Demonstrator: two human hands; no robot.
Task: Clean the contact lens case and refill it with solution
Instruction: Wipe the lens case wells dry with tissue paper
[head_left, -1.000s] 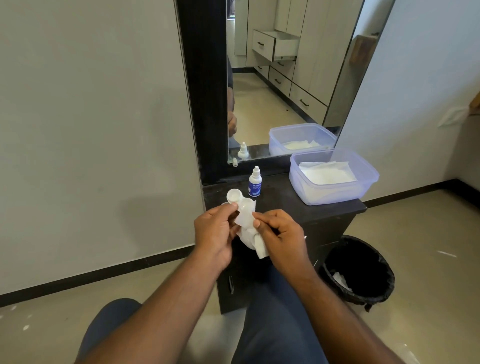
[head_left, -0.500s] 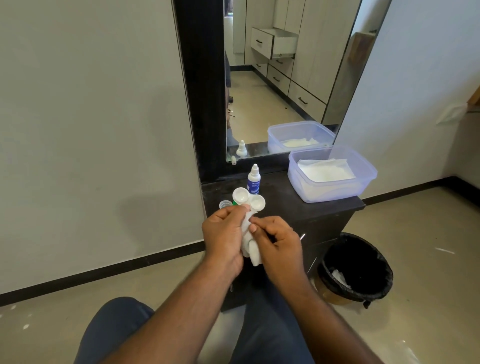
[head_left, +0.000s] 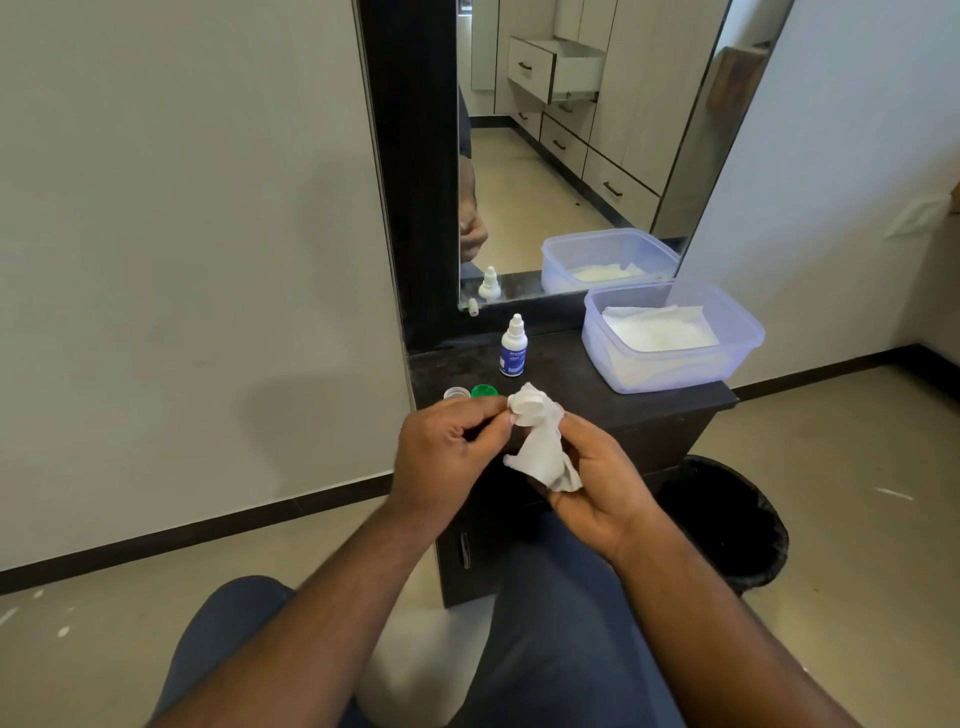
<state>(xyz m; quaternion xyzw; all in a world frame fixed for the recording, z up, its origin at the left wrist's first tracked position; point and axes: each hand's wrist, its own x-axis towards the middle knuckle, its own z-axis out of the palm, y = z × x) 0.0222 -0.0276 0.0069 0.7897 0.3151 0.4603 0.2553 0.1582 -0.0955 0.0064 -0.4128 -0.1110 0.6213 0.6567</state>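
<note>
Wiping is the step in hand: the left hand pinches the small white plastic contact lens case at its rim, while the right hand curls around a crumpled white paper tissue pressed against the case, both held just above the front edge of the dark matte cabinet top. To do it well, the tissue probably should be twisted into each shallow round well so the soft, absorbent paper reaches the bottom, with a firm pinch, since smooth plastic slips easily. Behind the hands lie 2 loose screw caps, a green ridged cap and a clear cap, near the small white dropper bottle with a blue label. A translucent bluish plastic tub holds folded tissues.
</note>
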